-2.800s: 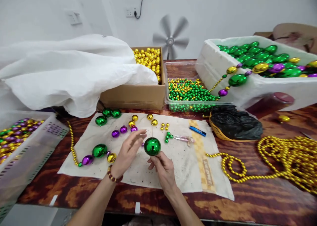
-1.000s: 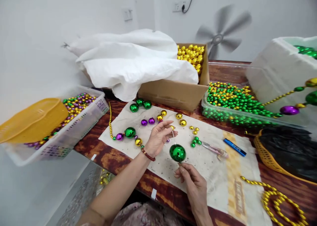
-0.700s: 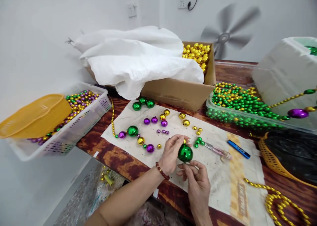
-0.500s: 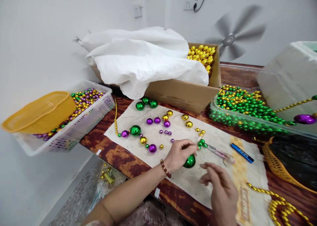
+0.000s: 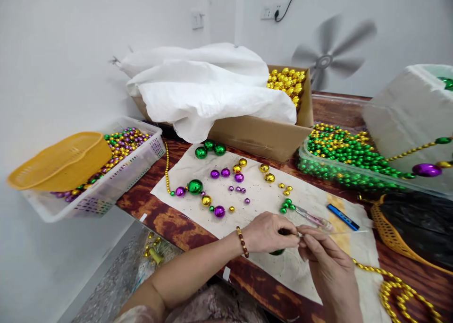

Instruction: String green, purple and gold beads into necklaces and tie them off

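The fingertips of my left hand (image 5: 271, 233) and my right hand (image 5: 329, 261) meet in a pinch above the cloth. A thin clear string (image 5: 348, 232) runs out to the right from between the fingers; its gripped part is mostly hidden. Under my left hand a large green ball (image 5: 278, 252) shows only in part. Close by are small green beads (image 5: 288, 205) and a slim pink-handled tool (image 5: 314, 219). Left of the hands, a row of mixed beads (image 5: 206, 200) includes green, purple and gold balls, with a gold bead chain (image 5: 167, 167) at its far end.
Loose purple balls (image 5: 225, 172) and gold balls (image 5: 264, 168) lie on the cream cloth (image 5: 212, 224). A blue cutter (image 5: 343, 217) lies at right, near a gold chain (image 5: 399, 285). Around stand a white basket (image 5: 138, 167), a carton (image 5: 262, 136), a clear bin (image 5: 354, 169) and a black-lined basket (image 5: 389, 224).
My left hand has moved right and down, and my right hand has come up to it. Their fingertips, apart before, now meet in a pinch. The view has shifted slightly.
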Demonstrator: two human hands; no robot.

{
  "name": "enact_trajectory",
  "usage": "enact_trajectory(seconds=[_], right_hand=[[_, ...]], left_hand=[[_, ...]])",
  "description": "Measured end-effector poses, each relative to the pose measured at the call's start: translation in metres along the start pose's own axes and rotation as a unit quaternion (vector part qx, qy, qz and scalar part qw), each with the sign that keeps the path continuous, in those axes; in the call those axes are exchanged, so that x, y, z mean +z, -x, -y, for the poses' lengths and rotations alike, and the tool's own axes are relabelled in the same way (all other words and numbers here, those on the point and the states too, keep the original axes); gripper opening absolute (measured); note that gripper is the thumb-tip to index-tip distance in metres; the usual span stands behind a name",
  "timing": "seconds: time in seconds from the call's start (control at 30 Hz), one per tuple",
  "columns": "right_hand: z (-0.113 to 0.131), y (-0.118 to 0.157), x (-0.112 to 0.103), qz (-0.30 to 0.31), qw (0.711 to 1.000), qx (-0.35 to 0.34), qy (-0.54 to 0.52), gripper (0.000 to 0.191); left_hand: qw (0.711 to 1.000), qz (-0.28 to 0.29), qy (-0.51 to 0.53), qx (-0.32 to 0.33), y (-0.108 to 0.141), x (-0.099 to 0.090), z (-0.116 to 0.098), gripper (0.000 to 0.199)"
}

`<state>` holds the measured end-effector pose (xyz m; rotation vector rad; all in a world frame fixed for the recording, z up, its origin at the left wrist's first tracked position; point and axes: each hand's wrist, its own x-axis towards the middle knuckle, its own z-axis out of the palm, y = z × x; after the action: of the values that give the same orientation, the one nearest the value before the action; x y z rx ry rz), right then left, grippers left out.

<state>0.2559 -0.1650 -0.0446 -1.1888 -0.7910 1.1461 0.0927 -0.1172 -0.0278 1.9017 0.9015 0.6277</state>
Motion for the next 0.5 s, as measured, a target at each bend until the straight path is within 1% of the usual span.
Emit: enact_trajectory(seconds=[0.07,0.13,0.2,0.3,0.37,0.43,0.5], right_hand=[[0.001,0.002,0.001,-0.021,0.999,-0.012,-0.022,0.032],[0.005,0.001,0.0,-0.042,0.998,-0.008,-0.048,0.038],[0.011,-0.001,-0.001,-0.036,0.998,0.004,-0.059,0.043],[0.016,-0.001,-0.002,-0.013,0.999,0.007,-0.047,0.043],[0.018,0.001,-0.002,-0.01,0.999,0.004,-0.032,0.041],[0.02,0.004,-0.003,-0.023,0.999,-0.005,-0.029,0.041],[0.026,0.003,-0.01,-0.054,0.997,-0.027,-0.044,0.04]], left_hand=[[1.0,0.023,-0.002,0.004,0.0,-0.004,-0.003,0.013],[0.999,0.051,-0.009,0.007,0.0,-0.008,-0.004,0.009],[0.997,0.073,-0.022,0.014,0.0,-0.012,-0.006,0.009],[0.994,0.091,-0.043,0.029,-0.002,-0.018,-0.007,0.01],[0.993,0.101,-0.058,0.036,-0.002,-0.022,-0.008,0.01],[0.99,0.109,-0.08,0.044,-0.002,-0.025,-0.009,0.012],[0.985,0.109,-0.124,0.05,0.001,-0.026,-0.009,0.014]])
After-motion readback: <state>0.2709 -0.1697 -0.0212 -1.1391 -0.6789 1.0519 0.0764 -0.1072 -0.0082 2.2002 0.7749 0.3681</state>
